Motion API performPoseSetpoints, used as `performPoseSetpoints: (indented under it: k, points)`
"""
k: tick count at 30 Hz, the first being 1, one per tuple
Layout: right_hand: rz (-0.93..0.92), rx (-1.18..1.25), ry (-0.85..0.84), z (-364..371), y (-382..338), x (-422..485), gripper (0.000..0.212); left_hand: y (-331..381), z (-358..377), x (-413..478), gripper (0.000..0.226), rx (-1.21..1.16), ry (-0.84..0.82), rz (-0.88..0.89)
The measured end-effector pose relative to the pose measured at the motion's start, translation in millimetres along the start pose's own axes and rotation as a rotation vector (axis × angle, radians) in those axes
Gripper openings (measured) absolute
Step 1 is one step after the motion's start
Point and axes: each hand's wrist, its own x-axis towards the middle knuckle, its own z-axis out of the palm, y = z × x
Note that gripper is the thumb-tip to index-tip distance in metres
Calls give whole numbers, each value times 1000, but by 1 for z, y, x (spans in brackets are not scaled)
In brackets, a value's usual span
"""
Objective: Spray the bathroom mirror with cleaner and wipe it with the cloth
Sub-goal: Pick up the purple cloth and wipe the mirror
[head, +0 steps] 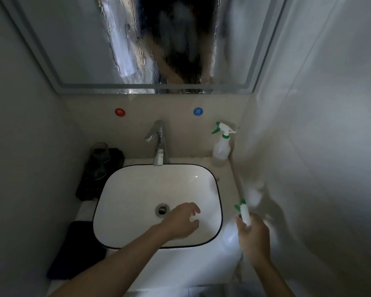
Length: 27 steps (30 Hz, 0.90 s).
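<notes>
Wet streaks run down the mirror [124, 50]; my right hand [254, 239] grips a spray bottle [244, 214], my left hand [181, 221] hangs loose-fingered over the white basin [137, 179].

We look down into a small, dim bathroom. A white basin [137, 189] with a thin dark rim sits on a pale counter [224, 176] between close walls [308, 103]. A chrome tap [159, 144] stands behind it, below a red sticker [120, 112] and a blue sticker [198, 111]. A framed mirror [73, 39], streaked wet, hangs above.

Glossy white ceramic basin [210, 174]; shiny metal faucet [159, 144]; translucent plastic spray bottle [221, 146].
</notes>
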Motion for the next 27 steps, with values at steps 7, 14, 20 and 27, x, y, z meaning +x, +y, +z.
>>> performPoseSetpoints:
  k: [7, 14, 20, 27]
  points:
    - [17, -21, -55, -12, -23, 13, 24, -19, -8, -8, 24, -88, 47, -31]
    - [-291, -9, 15, -3, -84, 20, 39, -33, -22, -21, 23, -139, 124, -64]
    - [-400, 15, -113, 34, -116, 5, 33, -51, -42, -39, 23, -183, 211, -122]
    - [-463, 51, -329, 73, -138, -15, 30, -82, -58, -75, 21, -236, 318, -218]
